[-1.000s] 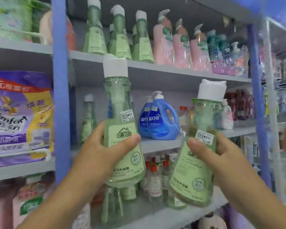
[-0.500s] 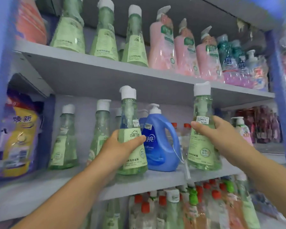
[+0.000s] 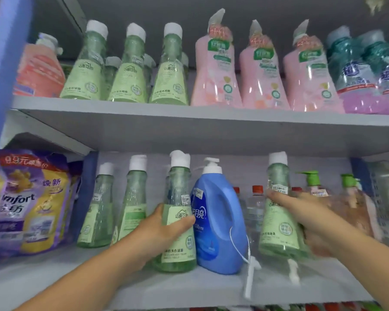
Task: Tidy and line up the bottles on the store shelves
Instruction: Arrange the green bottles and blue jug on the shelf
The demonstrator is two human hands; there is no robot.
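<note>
Store shelving, grey boards on blue uprights; landmark is the blue detergent jug standing on the middle shelf. Hard to read: the frame's right edge is motion-blurred, so the pump bottles with green heads right of the jug are smeared, and the red-capped clear bottles behind the jug are mostly hidden. Strip of a lower shelf at bottom edge is cut off. Counts: left of the jug, three green cone bottles in front, at least one more hidden behind; one more green bottle right of the jug. Shelf above the jug: three green bottles in front with more caps behind, three pink pump bottles, one orange bottle at far left, teal bottles at right, cut off. Purple-yellow softener bag far left of the jug. Left hand wraps the left green bottle, which touches the jug's left side, base on the shelf. Right hand grips the right green bottle just right of the jug; base looks near or on the shelf, blur prevents a call. Versus half a second ago: both bottles sit closer in to the jug, the view has tilted up.
</note>
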